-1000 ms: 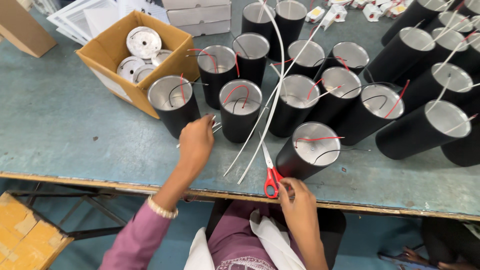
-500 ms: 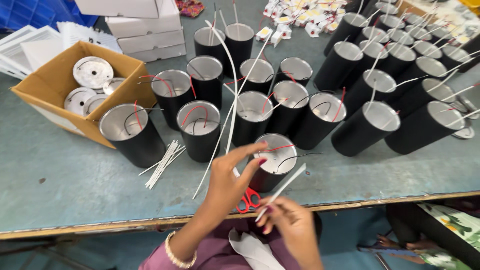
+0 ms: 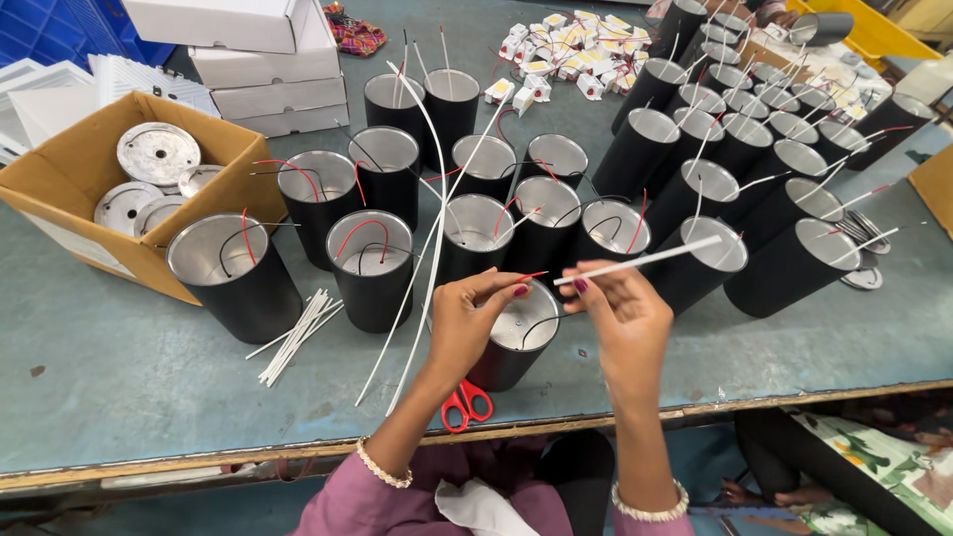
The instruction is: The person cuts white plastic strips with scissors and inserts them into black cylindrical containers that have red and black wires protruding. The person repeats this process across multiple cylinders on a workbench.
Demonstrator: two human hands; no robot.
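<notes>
black cylinders (image 3: 516,213) crowding behind, bare table (image 3: 129,387) front-left, scissors (image 3: 465,403) near edge

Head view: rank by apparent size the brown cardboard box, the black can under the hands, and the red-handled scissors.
1. Brown cardboard box, largest.
2. Black can, though hands hide part.
3. Red-handled scissors, smallest; only the handles show.

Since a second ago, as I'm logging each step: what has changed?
The left hand left the loose sleeves and now pinches a red wire. The right hand let go of the scissors and holds a white sleeve. The cylinders stayed put.
</notes>
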